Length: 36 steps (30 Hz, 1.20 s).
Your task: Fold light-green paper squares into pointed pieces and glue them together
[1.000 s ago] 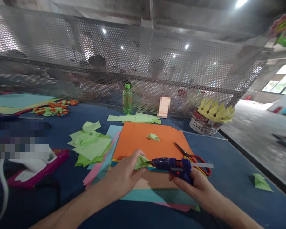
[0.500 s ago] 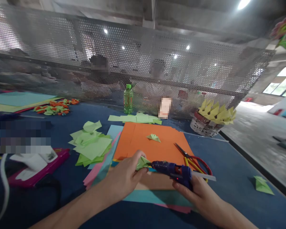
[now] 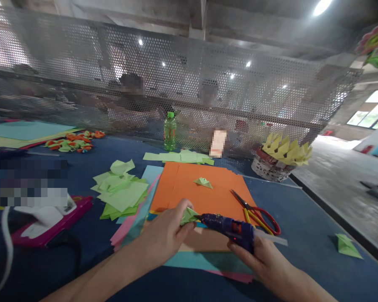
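My left hand (image 3: 171, 233) pinches a folded green paper piece (image 3: 189, 214) between thumb and fingers. My right hand (image 3: 263, 256) is wrapped round a dark blue glue gun (image 3: 229, 226), with a clear glue stick (image 3: 275, 239) poking out of its back. The nozzle points left and meets the folded paper's edge; whether glue is coming out is too small to tell. Beneath both hands lies a stack of coloured sheets with orange paper (image 3: 204, 201) on top. Another folded green piece (image 3: 203, 182) rests on the orange. Scissors (image 3: 258, 213) with red and yellow handles lie just beyond my right hand.
Loose green squares (image 3: 122, 191) are heaped on the left, near a magenta power strip (image 3: 53, 226). A green bottle (image 3: 169, 131) and green strips (image 3: 179, 157) stand behind the stack. At right are a basket with yellow paper points (image 3: 272, 165) and a folded green piece (image 3: 348, 246).
The glue gun's rear and my right hand have shifted very slightly down and right. The nozzle stays at the folded paper, and my left hand keeps its hold.
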Each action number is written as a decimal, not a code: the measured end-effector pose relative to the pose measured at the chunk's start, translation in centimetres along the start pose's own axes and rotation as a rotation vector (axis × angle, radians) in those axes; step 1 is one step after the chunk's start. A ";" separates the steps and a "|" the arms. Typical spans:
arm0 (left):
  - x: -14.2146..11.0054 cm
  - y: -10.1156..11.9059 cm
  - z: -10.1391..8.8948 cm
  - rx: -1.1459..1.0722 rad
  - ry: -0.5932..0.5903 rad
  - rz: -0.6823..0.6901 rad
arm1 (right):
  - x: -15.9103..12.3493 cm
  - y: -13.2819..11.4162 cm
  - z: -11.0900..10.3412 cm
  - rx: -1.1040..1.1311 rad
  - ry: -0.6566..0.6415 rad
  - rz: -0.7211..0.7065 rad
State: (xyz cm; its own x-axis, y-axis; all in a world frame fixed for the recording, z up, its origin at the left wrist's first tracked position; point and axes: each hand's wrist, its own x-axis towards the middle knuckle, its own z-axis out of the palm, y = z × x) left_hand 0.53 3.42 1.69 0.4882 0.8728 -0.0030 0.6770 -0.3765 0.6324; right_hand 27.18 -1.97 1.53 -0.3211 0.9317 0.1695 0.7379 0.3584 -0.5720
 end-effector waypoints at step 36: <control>-0.1 -0.2 0.1 0.058 0.015 0.011 | 0.3 0.1 0.0 -0.066 0.011 0.016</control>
State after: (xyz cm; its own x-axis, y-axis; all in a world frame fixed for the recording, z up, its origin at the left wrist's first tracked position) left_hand 0.37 3.41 1.51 0.4874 0.8730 0.0158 0.7028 -0.4030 0.5862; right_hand 27.14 -1.65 1.52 -0.3026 0.9378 0.1703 0.7807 0.3464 -0.5201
